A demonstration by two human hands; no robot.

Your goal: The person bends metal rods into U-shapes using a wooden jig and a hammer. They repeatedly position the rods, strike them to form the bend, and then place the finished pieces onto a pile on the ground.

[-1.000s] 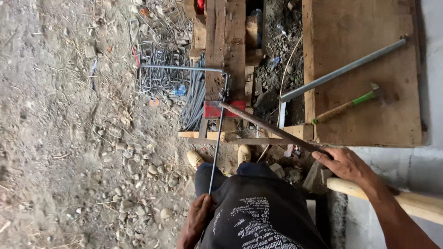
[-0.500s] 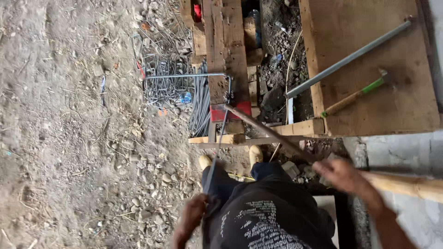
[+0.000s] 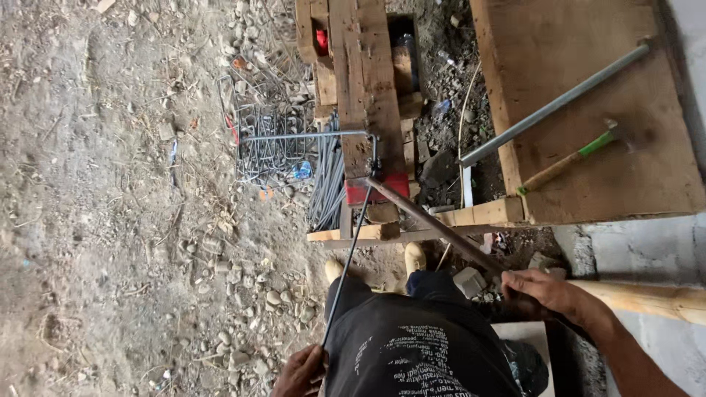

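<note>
My left hand (image 3: 300,370) grips the near end of a thin steel rod (image 3: 348,254) at the bottom of the view. The rod runs up to a bend at the red bending block (image 3: 377,188) on a wooden plank bench (image 3: 364,81), then turns left as a horizontal leg (image 3: 301,135). My right hand (image 3: 543,290) holds the long rusty bending lever (image 3: 434,224), which slants up-left to the block. My dark trousers and shoes fill the bottom middle.
A pile of bent wire stirrups (image 3: 268,143) and a bundle of straight rods (image 3: 327,184) lie left of the bench. On a plywood board (image 3: 588,110) at right rest a grey pipe (image 3: 555,105) and a green-handled hammer (image 3: 570,158). A wooden pole (image 3: 647,300) lies at right.
The view has shifted slightly. My right hand has drawn the lever down and to the right, and the left hand has sunk lower with the rod.
</note>
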